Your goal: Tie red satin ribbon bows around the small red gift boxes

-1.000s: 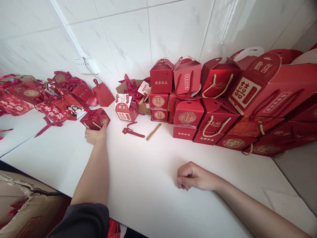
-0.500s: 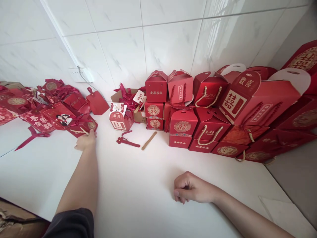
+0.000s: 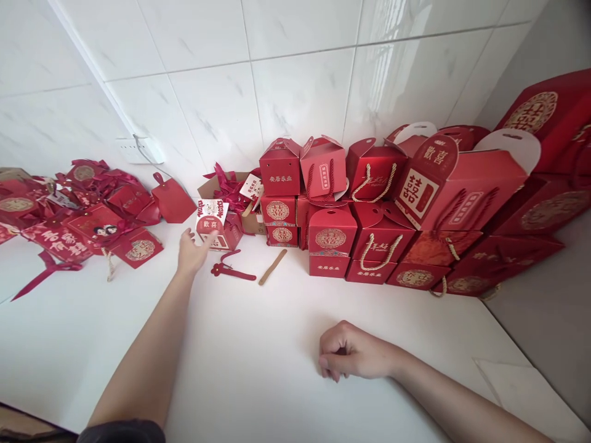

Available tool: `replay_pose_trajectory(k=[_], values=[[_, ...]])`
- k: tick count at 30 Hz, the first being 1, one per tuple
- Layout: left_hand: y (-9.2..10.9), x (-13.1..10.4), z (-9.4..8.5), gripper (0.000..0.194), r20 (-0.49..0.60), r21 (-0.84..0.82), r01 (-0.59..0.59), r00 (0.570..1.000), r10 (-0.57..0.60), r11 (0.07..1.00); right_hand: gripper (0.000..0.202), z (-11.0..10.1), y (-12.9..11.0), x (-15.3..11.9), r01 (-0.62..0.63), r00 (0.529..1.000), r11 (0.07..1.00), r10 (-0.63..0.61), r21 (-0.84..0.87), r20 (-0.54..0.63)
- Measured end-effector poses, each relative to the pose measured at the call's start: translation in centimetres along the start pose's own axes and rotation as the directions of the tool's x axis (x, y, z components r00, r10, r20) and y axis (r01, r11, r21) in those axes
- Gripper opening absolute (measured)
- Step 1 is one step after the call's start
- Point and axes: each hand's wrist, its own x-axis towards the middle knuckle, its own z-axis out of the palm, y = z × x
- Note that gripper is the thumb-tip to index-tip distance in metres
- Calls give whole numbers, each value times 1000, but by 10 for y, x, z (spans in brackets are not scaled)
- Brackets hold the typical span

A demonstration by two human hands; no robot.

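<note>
My left hand (image 3: 194, 249) is open, fingers apart, right in front of a small red gift box (image 3: 233, 227) with a white printed card standing up at its top. Whether the fingertips touch that box, I cannot tell. To the left lies a flat red box (image 3: 138, 249) with a gold round emblem and a cord handle. My right hand (image 3: 344, 351) rests on the white table (image 3: 258, 369), its fingers curled and nothing visible in them. Between the hands and the boxes lie a red strap with a flower-shaped end (image 3: 235, 272) and a thin brown strip (image 3: 272, 267).
Red gift boxes with rope handles (image 3: 373, 234) stand stacked along the tiled wall (image 3: 300, 80), up to the right corner. A heap of red boxes and ribbons (image 3: 87, 209) fills the left back. Above it, a cable hangs from a wall socket (image 3: 138, 151).
My left hand has let go of the flat red box with the gold emblem and moved right to the small box with the card. My right hand stays curled in place. The view has shifted slightly.
</note>
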Motion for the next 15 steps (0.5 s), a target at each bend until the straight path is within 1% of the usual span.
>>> replay_pose_trajectory(k=[2,3,5,6,7,9,10,12,13,15], values=[[5,-4,17,105,-23,23,17,1000,-16,1000,30,0,0,1,-6,1000,1000,6,0,-3],[7,-6,23,113,-30,27,14,999,-13,1000,30,0,1,1,-5,1000,1000,5,-1,-5],[10,-9,29,116,-42,-2,21,999,-21,1000,30,1,1,1,8,1000,1000,-8,-7,-7],[11,-9,28,115,-31,-32,38,999,-39,999,31,1,1,2,16,1000,1000,-16,-11,-8],[12,-7,25,113,-9,-65,62,998,-63,996,31,1,0,2,24,1000,1000,-24,-16,-8],[18,0,11,106,66,-117,126,991,-119,985,31,1,0,2,34,999,999,-34,-20,-6],[23,4,3,99,102,-132,142,986,-129,981,31,0,-1,2,37,999,999,-37,-20,-5],[36,9,-15,78,199,-159,173,970,-140,972,32,0,-2,2,40,999,999,-40,-20,-2],[43,8,-23,77,270,-170,203,951,-152,964,32,0,-2,2,43,999,999,-43,-20,-2],[58,-1,-34,82,318,-172,218,935,-156,961,33,0,-3,2,51,999,998,-52,-21,-4]])
